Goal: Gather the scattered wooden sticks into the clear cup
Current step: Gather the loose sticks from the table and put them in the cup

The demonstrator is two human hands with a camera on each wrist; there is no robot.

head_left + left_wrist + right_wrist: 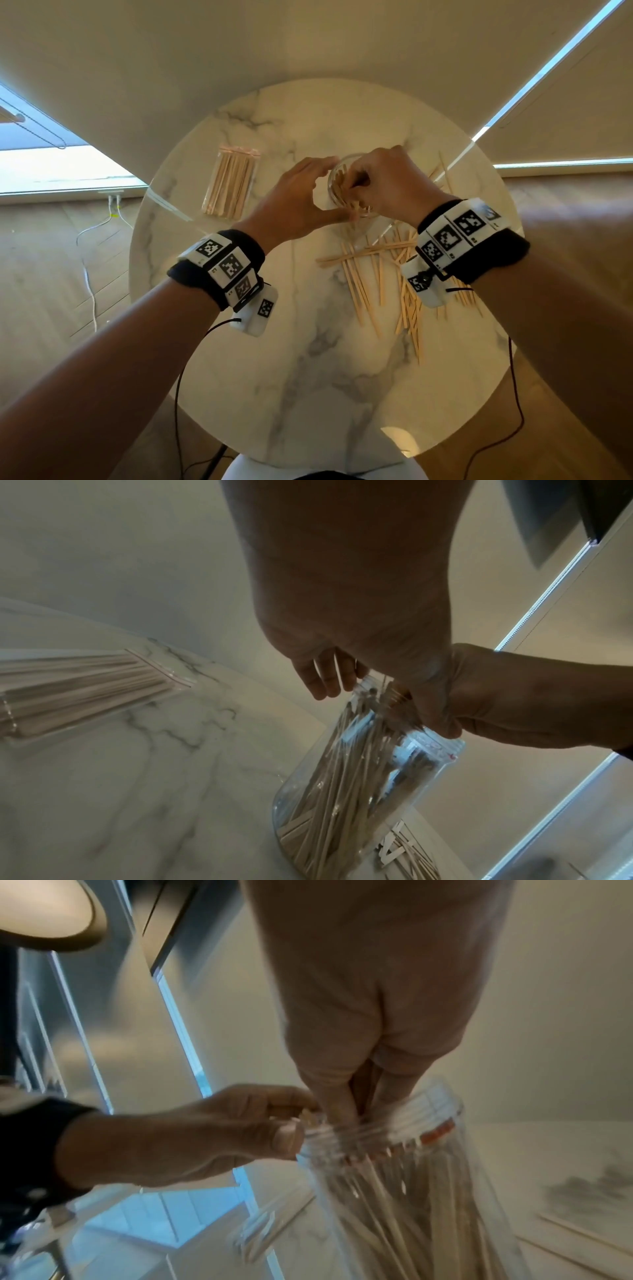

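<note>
left hand (298, 195) curls round the rim of the clear cup (346, 799), thumb on the near side. right hand (394, 185) pinches a bunch of wooden sticks (363, 1085), tips down inside the cup (already well stocked). cup stands on the marble table (274, 377); loose sticks (380, 274) lie scattered just right of it, bagged sticks (231, 185) at left
</note>
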